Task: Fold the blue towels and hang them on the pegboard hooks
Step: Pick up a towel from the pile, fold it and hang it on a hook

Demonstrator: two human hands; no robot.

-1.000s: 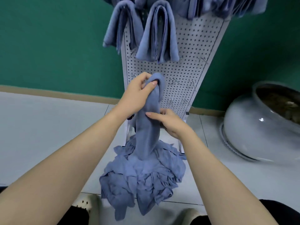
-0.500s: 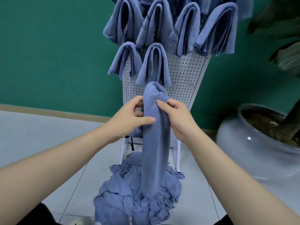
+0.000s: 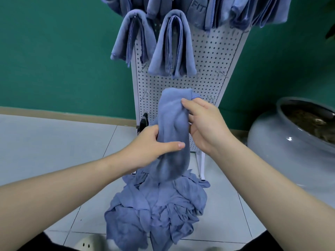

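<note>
The green wall [image 3: 54, 51] filled the background, and the pale tiled floor [image 3: 45, 142] ran up to it. A big grey pot [image 3: 282, 142] sat on the floor at the right, soil showing inside. The white pegboard [image 3: 208, 57] stood upright in the middle on thin legs, bare wire hooks [image 3: 222, 74] jutting from its lower part. Folded towels [image 3: 172, 46] hung over the upper hooks — two in the lower row, side by side, more above them cut off by the frame edge. At the foot of the board lay a crumpled pile of towels [image 3: 155, 211] on the floor.

Both forearms reached in from the bottom corners toward the board. Between them one blue towel [image 3: 174, 127] was held up as a long folded strip in front of the pegboard, its doubled top near a lower hook, its tail hanging down to the pile. The left hand [image 3: 150, 145] had its grip clamped round the strip's middle — thumb across the front, fingers behind. The right hand [image 3: 204, 122] pinched the upper right edge, forefinger laid over the cloth near the top.
</note>
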